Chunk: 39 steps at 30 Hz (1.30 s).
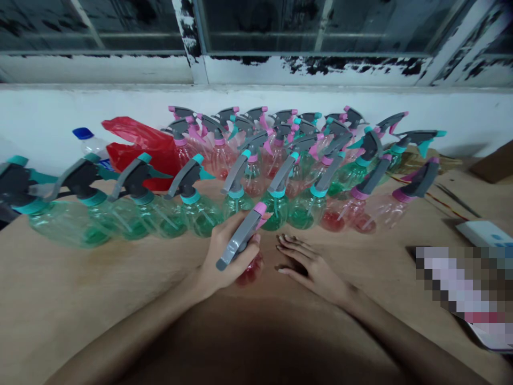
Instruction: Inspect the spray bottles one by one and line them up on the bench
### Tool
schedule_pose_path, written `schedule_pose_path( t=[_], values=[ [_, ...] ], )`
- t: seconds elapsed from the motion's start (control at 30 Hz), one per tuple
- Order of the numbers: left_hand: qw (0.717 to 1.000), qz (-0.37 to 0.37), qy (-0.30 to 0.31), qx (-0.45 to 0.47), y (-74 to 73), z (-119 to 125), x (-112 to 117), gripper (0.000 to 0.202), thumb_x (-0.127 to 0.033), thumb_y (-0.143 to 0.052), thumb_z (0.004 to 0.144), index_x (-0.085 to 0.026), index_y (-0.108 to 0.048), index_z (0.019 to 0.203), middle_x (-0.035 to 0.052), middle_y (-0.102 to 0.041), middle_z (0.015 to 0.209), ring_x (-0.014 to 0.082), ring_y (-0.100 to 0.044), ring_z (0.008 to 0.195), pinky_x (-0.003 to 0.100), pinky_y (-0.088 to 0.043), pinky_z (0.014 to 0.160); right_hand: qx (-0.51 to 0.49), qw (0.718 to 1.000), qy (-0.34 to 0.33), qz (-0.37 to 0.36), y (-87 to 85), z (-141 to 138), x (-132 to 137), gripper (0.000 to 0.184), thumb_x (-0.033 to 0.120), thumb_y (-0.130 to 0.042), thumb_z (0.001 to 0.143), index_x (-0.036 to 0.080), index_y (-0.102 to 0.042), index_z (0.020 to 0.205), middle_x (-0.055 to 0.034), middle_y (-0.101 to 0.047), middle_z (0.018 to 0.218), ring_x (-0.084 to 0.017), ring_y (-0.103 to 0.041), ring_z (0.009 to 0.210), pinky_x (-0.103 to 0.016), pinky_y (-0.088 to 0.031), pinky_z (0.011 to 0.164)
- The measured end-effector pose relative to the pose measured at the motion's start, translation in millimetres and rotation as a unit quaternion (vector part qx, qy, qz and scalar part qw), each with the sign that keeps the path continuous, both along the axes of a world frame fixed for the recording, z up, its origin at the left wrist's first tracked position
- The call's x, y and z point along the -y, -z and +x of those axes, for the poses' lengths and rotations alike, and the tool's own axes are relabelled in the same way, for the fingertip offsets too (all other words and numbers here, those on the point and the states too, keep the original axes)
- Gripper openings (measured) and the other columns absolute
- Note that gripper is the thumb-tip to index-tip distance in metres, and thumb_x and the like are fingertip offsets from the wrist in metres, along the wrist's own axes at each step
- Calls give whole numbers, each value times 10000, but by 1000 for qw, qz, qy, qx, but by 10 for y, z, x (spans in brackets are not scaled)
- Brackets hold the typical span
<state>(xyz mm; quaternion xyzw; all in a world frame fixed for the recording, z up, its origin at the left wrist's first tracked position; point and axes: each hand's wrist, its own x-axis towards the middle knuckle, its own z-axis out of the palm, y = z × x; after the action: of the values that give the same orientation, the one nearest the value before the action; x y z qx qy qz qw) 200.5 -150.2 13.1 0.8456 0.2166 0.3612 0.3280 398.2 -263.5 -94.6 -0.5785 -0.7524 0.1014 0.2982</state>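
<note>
My left hand (228,251) is wrapped round the neck of a spray bottle (250,270) with a grey and pink trigger head and a clear reddish body. The bottle is upright, close to the table's front, and my fingers hide part of it. To its right, my right hand (312,267) rests on the tabletop with fingers stretched out and nothing in them. Just beyond both hands runs a front row of spray bottles, such as a green one (276,211) with a teal nozzle and a red one (340,214) with a pink nozzle.
Several more spray bottles (219,152) crowd behind the front row. A red plastic bag (140,149) and a blue-capped bottle (86,141) stand at the left by the wall. On the right lie tweezers (459,199), a white box (484,233) and a blurred-out object (468,289).
</note>
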Motion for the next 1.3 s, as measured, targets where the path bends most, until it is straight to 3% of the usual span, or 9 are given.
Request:
schedule_pose_path(
  t=[0.5, 0.93, 1.3],
  values=[
    [999, -44, 1, -17, -46, 3, 33, 287, -187, -499, 805, -256, -617, 1058, 50, -606, 900, 206, -618, 807, 380, -504, 774, 9, 1000, -2, -16, 28, 12, 3, 483, 379, -522, 893, 245, -425, 1347, -56, -476, 1388, -227, -387, 1307, -484, -348, 1082],
    [1000, -6, -7, -12, 57, -16, -14, 292, -175, -527, 798, -244, -608, 1070, 36, -647, 848, 196, -646, 745, 330, -524, 700, 9, 1000, 5, -10, 8, -4, 6, 481, 386, -524, 889, 232, -446, 1337, -59, -484, 1381, -230, -398, 1300, -481, -356, 1074],
    [1000, -4, 28, 2, -15, -24, -39, 211, -128, -506, 753, -250, -588, 905, 15, -629, 806, 175, -609, 679, 314, -496, 631, 6, 1000, 6, -12, 21, -2, 4, 477, 384, -530, 887, 234, -449, 1332, -54, -485, 1380, -231, -400, 1299, -486, -351, 1078]
  ],
)
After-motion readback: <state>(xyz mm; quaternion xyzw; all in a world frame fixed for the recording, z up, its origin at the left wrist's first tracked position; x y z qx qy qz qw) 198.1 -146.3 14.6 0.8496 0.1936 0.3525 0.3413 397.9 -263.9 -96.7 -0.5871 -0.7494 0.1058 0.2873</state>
